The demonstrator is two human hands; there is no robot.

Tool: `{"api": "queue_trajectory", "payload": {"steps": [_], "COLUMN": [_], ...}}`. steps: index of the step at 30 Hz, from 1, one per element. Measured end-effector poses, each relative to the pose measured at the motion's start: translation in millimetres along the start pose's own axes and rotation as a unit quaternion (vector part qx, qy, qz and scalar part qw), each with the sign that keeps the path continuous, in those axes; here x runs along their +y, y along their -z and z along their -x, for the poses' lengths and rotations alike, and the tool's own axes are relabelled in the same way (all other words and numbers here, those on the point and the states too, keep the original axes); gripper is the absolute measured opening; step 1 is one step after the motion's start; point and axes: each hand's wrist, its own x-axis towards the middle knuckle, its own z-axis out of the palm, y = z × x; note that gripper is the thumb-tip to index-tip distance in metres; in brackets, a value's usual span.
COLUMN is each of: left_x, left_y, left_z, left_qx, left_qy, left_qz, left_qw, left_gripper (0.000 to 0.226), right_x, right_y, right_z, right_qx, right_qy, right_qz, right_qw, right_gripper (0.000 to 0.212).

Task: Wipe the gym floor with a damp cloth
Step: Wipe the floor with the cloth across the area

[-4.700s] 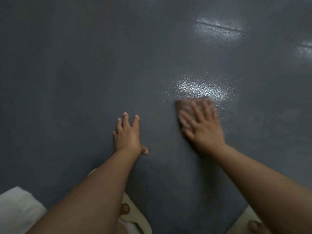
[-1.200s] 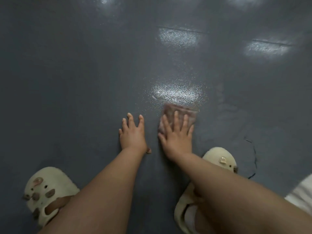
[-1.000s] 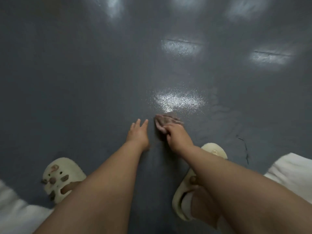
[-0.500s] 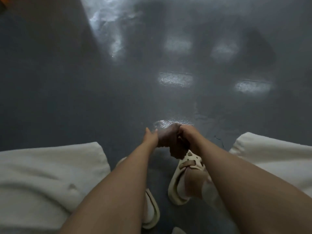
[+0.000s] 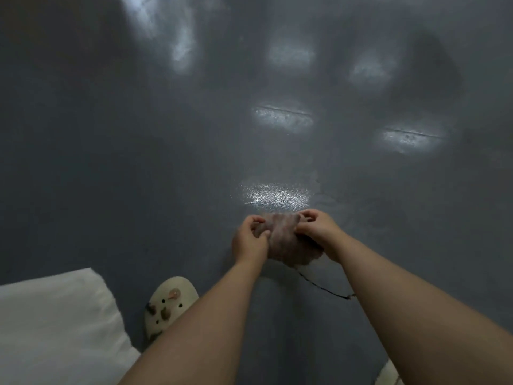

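A small pinkish-brown damp cloth (image 5: 286, 240) hangs in the air above the dark grey gym floor (image 5: 138, 168). My left hand (image 5: 249, 240) pinches its left top corner. My right hand (image 5: 316, 232) grips its right top edge, so the cloth is stretched between both hands and droops below them. A wet shiny patch (image 5: 274, 197) lies on the floor just beyond the hands.
A thin dark crack (image 5: 322, 286) runs across the floor below the cloth. A cream clog with charms (image 5: 169, 304) is on my left foot, next to a white trouser leg (image 5: 52, 326). Light reflections mark floor seams (image 5: 283, 111) farther ahead.
The right hand stopped wiping and lifted the cloth off the floor. The left hand left the floor and took the cloth's other side. The view rose and the stance shifted.
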Motion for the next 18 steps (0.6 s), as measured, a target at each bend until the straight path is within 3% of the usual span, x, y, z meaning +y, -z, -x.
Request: {"api": "queue_trajectory", "payload": {"steps": [3,5,6,10,13,16,18], "left_x": [-13,-22,-24,-23,-20,-14,-8], "left_y": [-6,-4,-3,-12,-22,-31,-36], "left_z": [-17,-23,-26,-38,-46,-55,-62], "left_qx": [-0.012,-0.035,-0.045,-0.066,-0.082,-0.098,-0.107], "left_qy": [-0.006,-0.009,-0.009,-0.035,-0.021,-0.016,-0.021], "left_qz": [-0.156,-0.301,-0.352,-0.455,-0.479,-0.492,-0.508], "left_qw": [0.988,0.953,0.935,0.888,0.874,0.865,0.854], "left_gripper": [0.045,0.066,0.072,0.086,0.100,0.109,0.114], "right_x": [6,19,27,58,75,79,75], "right_y": [2,1,-3,-29,-40,-24,2], "right_z": [-39,-50,-55,-73,-87,-108,-128], "right_qx": [0.126,0.216,0.218,0.113,-0.013,-0.029,0.026], "right_qy": [0.066,0.113,0.142,0.313,0.308,0.308,0.287], "right_qz": [0.103,0.241,0.282,0.430,0.549,0.591,0.599], "right_qw": [0.984,0.939,0.923,0.839,0.777,0.745,0.747], "right_gripper": [0.045,0.049,0.050,0.045,0.061,0.072,0.074]}}
